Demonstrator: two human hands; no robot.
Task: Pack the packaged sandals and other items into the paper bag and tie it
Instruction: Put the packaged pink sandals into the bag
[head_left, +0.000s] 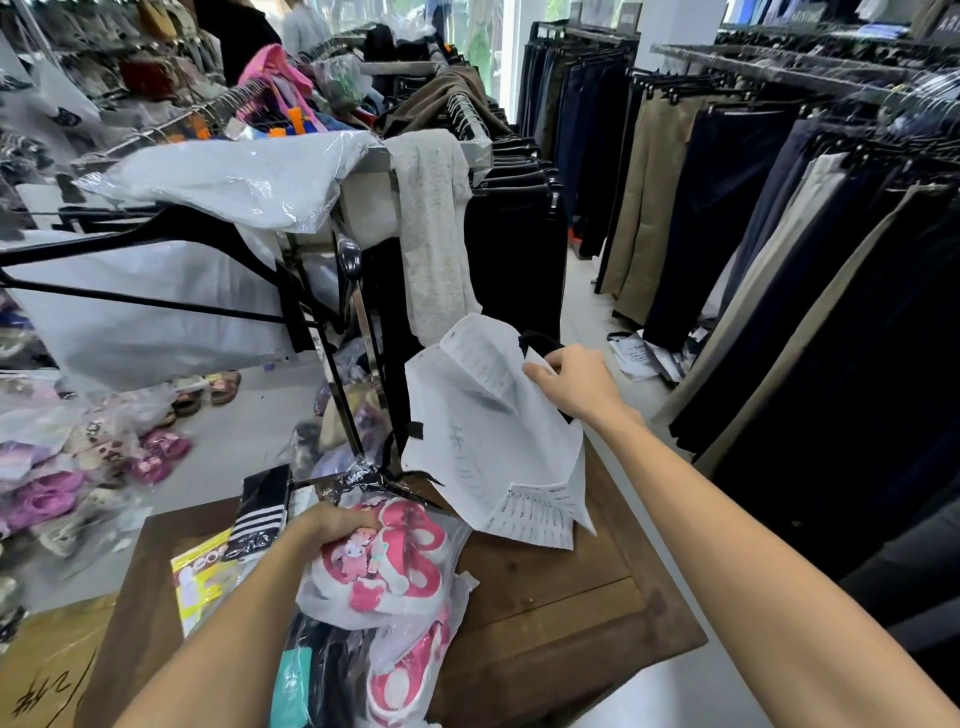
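Observation:
A white paper bag with black printed text and black handles stands tilted on the wooden table. My right hand grips its upper rim. My left hand grips a clear plastic pack of pink-and-white sandals lying on the table in front of the bag. A second pack of pink sandals lies just below it. A pack of black socks with white stripes and a yellow packet sit to the left of my left hand.
A clothes rack with hangers and plastic-wrapped garments stands behind the table. Packs of sandals lie on the floor at left. Rows of hung trousers line the right side. A cardboard box is at the lower left.

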